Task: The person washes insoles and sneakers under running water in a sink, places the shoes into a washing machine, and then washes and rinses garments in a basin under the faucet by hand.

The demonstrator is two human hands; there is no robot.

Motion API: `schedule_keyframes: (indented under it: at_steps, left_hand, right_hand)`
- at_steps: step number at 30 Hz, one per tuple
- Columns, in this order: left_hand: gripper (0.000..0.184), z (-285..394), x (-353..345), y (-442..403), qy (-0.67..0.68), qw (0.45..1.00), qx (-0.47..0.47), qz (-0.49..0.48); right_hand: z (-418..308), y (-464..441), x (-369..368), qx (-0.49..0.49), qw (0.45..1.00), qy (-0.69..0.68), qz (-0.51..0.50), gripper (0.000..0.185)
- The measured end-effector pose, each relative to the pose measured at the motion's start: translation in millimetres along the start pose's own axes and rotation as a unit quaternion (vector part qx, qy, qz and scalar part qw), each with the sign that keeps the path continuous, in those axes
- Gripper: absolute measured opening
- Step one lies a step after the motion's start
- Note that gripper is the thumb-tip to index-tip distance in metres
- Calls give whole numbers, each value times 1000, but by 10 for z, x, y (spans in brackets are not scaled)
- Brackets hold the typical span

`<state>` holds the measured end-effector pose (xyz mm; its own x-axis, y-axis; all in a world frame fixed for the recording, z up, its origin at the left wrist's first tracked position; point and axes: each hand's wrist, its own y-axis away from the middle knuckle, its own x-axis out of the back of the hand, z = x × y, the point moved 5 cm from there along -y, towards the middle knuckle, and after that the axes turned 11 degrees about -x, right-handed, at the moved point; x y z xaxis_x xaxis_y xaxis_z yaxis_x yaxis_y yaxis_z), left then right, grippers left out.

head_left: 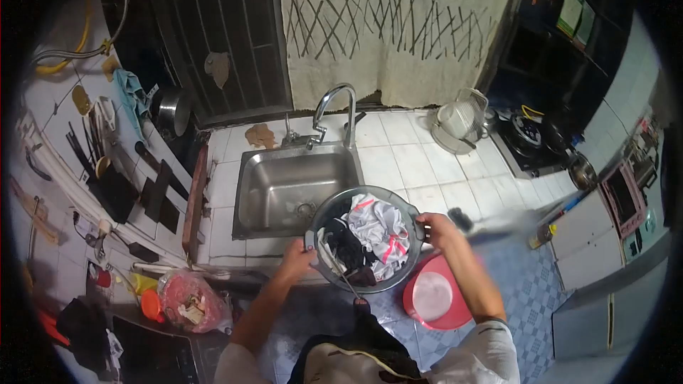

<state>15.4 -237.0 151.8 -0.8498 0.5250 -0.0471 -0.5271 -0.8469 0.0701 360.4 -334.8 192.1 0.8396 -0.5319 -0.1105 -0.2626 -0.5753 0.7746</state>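
Observation:
A grey basin (333, 208) full of clothes is held between my two hands, in front of the counter and partly over the sink's near right corner. White cloth with pink-red stripes (377, 231) fills its right side, and dark cloth (346, 245) lies on the left. My left hand (296, 262) is closed on the basin's left handle. My right hand (437, 230) grips the handle on the right. Below, on the floor, a red-pink basin (459, 309) stands partly behind my right forearm.
The steel sink (238, 192) with its tall faucet (348, 110) is set in the white tiled counter (398, 144). A dish rack (459, 124) and a stove (530, 146) stand to the right. At left are a knife block (110, 195) and a plastic bag (192, 299).

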Motion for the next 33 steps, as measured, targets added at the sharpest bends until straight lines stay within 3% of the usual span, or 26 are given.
schedule_keyframes:
  at_steps: [2, 6, 8, 10, 12, 13, 15, 16, 19, 23, 27, 30, 32, 33]
  left_hand:
    - [13, -172, 173, -233, -35, 998, 55, 22]
    - [23, -41, 360, -567, 66, 993, 82, 54]
    - [24, -41, 660, -723, -41, 987, 124, 96]
    - [28, -61, 904, -909, 3, 987, 96, 130]
    - [29, -60, 1216, -1095, -63, 981, 111, 146]
    - [20, -616, 1618, -1315, -88, 985, 90, 122]
    - [23, -395, 1724, -1490, -116, 974, 139, 136]
    - [25, -351, 1815, -1553, -145, 961, 178, 157]
    - [33, -887, 2254, -1833, -155, 959, 182, 155]
    - [49, -1381, 2497, -2062, -136, 941, 244, 191]
    - [49, -1823, 2577, -2238, -148, 929, 296, 167]
    - [49, -2482, 2645, -2385, -170, 931, 295, 129]
    - [52, -2710, 2643, -2426, -153, 932, 311, 108]
    - [56, -2813, 2636, -2431, -140, 932, 323, 88]
  right_hand:
    - [-166, -173, -180, 13, 999, 17, -39, 22]
    - [-516, -723, -527, -19, 996, 60, -70, 16]
    - [-655, -956, -789, -29, 993, 78, -82, 18]
    - [-730, -1207, -1089, -47, 990, 91, -99, 20]
    - [-765, -1484, -1381, -63, 990, 82, -100, 19]
    - [-743, -1680, -1509, -77, 988, 82, -102, 18]
    - [-708, -1856, -1827, -89, 993, 36, -68, 5]
    - [-624, -2140, -1894, -95, 993, 34, -64, 5]
    - [-376, -2883, -2218, -121, 986, 53, -101, 14]
    - [-296, -3322, -2471, -45, 993, 69, 79, 6]
    - [-109, -3532, -2582, -39, 990, 66, 121, 6]
    - [213, -3989, -2457, -36, 993, -37, 107, 9]
    - [515, -4581, -2159, -60, 971, 127, 193, 15]
    - [736, -5091, -1963, -49, 941, 301, 146, 17]
